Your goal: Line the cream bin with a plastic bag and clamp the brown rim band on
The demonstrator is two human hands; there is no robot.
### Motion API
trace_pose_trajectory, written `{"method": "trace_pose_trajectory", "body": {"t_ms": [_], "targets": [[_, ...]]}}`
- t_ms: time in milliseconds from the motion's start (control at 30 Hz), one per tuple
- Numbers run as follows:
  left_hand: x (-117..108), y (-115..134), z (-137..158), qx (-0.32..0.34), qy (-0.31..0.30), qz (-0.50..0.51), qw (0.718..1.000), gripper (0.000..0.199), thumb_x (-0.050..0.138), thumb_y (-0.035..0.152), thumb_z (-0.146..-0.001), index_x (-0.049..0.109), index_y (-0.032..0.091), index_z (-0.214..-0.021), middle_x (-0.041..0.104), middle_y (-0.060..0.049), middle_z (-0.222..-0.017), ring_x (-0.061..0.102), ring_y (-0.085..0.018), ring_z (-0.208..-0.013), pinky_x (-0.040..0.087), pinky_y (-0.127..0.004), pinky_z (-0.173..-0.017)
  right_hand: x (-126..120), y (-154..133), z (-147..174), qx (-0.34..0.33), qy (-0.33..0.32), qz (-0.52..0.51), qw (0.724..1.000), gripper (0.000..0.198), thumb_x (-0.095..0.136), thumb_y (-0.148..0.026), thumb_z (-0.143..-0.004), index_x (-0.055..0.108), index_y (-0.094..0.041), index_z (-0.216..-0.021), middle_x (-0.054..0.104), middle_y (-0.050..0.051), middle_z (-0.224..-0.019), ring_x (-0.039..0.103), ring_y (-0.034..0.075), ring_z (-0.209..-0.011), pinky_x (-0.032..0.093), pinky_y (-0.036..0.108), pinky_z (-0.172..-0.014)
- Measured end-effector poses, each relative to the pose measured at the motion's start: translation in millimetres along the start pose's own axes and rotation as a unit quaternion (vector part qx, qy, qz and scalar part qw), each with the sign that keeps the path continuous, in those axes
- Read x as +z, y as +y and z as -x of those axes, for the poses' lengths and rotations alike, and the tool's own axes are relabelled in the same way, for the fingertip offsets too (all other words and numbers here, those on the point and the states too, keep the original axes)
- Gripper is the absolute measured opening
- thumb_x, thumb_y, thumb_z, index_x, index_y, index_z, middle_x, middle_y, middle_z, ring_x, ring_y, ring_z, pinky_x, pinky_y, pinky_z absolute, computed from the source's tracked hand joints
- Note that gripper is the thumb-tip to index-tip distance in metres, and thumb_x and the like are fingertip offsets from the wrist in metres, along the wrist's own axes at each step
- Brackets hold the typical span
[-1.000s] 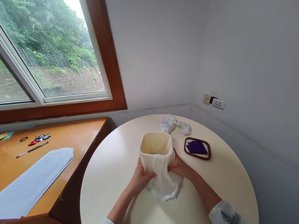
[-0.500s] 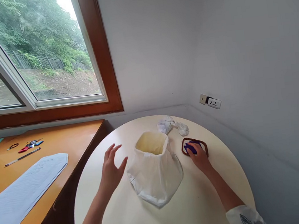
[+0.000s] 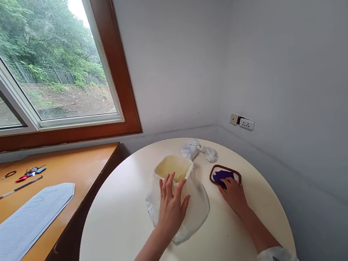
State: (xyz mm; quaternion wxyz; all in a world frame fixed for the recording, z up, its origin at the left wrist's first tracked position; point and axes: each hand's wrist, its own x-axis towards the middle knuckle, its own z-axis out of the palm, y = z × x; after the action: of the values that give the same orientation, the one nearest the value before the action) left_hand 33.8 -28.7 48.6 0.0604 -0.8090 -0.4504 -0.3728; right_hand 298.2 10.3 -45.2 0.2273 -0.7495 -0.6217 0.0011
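A small bin lined with a white plastic bag [image 3: 198, 205] stands in the middle of the round table, its pale yellow inside showing at the top. The bag hangs loosely down around it. My left hand [image 3: 172, 208] is in front of the bin, fingers spread and tips near the mouth's front edge; contact is unclear. To the right lies a brown rounded-rectangular ring [image 3: 220, 166], with a dark purple crumpled thing [image 3: 221, 175] inside its outline. My right hand [image 3: 234, 195] grips the near side of the ring, its fingertips curled against the purple thing.
A knotted white plastic bag [image 3: 199, 149] lies behind the bin. On the wooden desk [image 3: 80, 162] at left are papers [image 3: 30, 226], a pen [image 3: 20, 188], keys [image 3: 31, 172] and a black loop [image 3: 10, 174]. A wall socket [image 3: 246, 124] is at right.
My left hand has moved right, from beside the bin to in front of it. My right hand has drawn back from over the purple thing to the ring's near edge.
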Motion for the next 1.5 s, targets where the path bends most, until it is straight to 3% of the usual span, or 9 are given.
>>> {"method": "trace_pose_trajectory", "body": {"t_ms": [333, 567, 667, 800, 967, 1133, 1233, 1367, 1500], "targets": [[-21.2, -48.2, -1.1, -0.035, -0.026, -0.062, 0.997, 0.047, 0.045, 0.016, -0.084, 0.035, 0.028, -0.128, 0.019, -0.013, -0.14, 0.016, -0.031, -0.135, 0.016, -0.057, -0.106, -2.9, -3.5, 1.1, -0.023, 0.021, -0.033, 0.999, 0.021, 0.044, -0.026, -0.081, 0.062, -0.017, -0.091, 0.06, 0.011, -0.092, 0.052, 0.028, -0.093, 0.038, 0.039, -0.078], [-78.6, -54.1, -16.4, -0.105, -0.209, -0.036, 0.972, 0.071, 0.057, 0.037, -0.077, 0.021, 0.033, -0.139, 0.012, -0.015, -0.147, 0.012, -0.04, -0.134, 0.022, -0.061, -0.1, -8.8, -11.9, 2.1, 0.02, 0.062, -0.168, 0.984, 0.024, 0.044, -0.033, -0.08, 0.06, -0.017, -0.088, 0.06, 0.012, -0.093, 0.054, 0.028, -0.089, 0.042, 0.037, -0.072], [-108.3, -52.1, -23.9, -0.148, -0.222, -0.029, 0.963, 0.068, 0.051, 0.042, -0.081, 0.016, 0.039, -0.139, 0.013, -0.012, -0.149, 0.017, -0.042, -0.133, 0.032, -0.061, -0.093, -16.2, -15.9, -0.7, 0.064, 0.097, -0.254, 0.96, 0.032, 0.045, -0.042, -0.078, 0.059, -0.017, -0.092, 0.061, 0.011, -0.095, 0.055, 0.026, -0.089, 0.044, 0.036, -0.073], [-134.7, -50.5, -28.7, -0.101, -0.27, -0.027, 0.957, 0.063, 0.054, 0.047, -0.078, 0.028, 0.041, -0.136, 0.03, -0.007, -0.145, 0.033, -0.039, -0.127, 0.043, -0.052, -0.087, -27.9, -24.7, -6.4, 0.136, 0.146, -0.369, 0.908, 0.046, 0.049, -0.052, -0.074, 0.059, -0.013, -0.095, 0.064, 0.012, -0.089, 0.059, 0.024, -0.08, 0.046, 0.035, -0.071], [-154.3, -42.4, -31.9, -0.057, -0.254, 0.021, 0.965, 0.063, 0.054, 0.044, -0.079, 0.029, 0.039, -0.136, 0.047, -0.003, -0.134, 0.046, -0.03, -0.12, 0.048, -0.038, -0.083, -47.8, -48.4, -7.8, 0.162, 0.15, -0.49, 0.843, 0.051, 0.048, -0.058, -0.075, 0.06, -0.012, -0.094, 0.066, 0.008, -0.081, 0.06, 0.019, -0.071, 0.049, 0.031, -0.062], [-161.8, -30.8, -35.1, -0.039, -0.264, 0.027, 0.963, 0.064, 0.051, 0.042, -0.081, 0.022, 0.039, -0.138, 0.046, -0.003, -0.135, 0.049, -0.029, -0.118, 0.05, -0.038, -0.081, -92.8, -83.1, -3.2, 0.136, 0.129, -0.641, 0.744, 0.041, 0.06, -0.052, -0.071, 0.061, -0.015, -0.09, 0.061, 0.004, -0.08, 0.055, 0.016, -0.072, 0.047, 0.027, -0.061], [-156.7, -29.1, -35.9, -0.026, -0.272, 0.04, 0.961, 0.064, 0.05, 0.041, -0.082, 0.02, 0.04, -0.139, 0.045, -0.003, -0.136, 0.051, -0.029, -0.116, 0.05, -0.04, -0.082, -123.2, -105.0, 0.5, 0.088, 0.117, -0.659, 0.737, 0.037, 0.059, -0.049, -0.074, 0.061, -0.016, -0.091, 0.057, 0.003, -0.075, 0.051, 0.014, -0.067, 0.044, 0.025, -0.056], [-140.6, -28.7, -39.0, -0.034, -0.268, 0.081, 0.96, 0.066, 0.052, 0.041, -0.082, 0.02, 0.04, -0.139, 0.042, -0.003, -0.138, 0.05, -0.03, -0.117, 0.048, -0.042, -0.087, -146.6, -136.1, 5.8, 0.024, 0.115, -0.634, 0.765, 0.034, 0.056, -0.048, -0.078, 0.059, -0.018, -0.095, 0.059, 0.003, -0.078, 0.051, 0.014, -0.068, 0.044, 0.025, -0.057], [-125.3, -18.3, -46.9, -0.068, -0.2, 0.195, 0.958, 0.079, 0.051, 0.04, -0.082, 0.0, 0.036, -0.141, 0.024, -0.004, -0.148, 0.027, -0.031, -0.132, 0.034, -0.051, -0.1, -153.2, -173.6, 13.1, -0.04, 0.111, -0.622, 0.774, 0.029, 0.055, -0.046, -0.079, 0.058, -0.019, -0.09, 0.06, 0.002, -0.076, 0.054, 0.015, -0.068, 0.045, 0.027, -0.059]]}}
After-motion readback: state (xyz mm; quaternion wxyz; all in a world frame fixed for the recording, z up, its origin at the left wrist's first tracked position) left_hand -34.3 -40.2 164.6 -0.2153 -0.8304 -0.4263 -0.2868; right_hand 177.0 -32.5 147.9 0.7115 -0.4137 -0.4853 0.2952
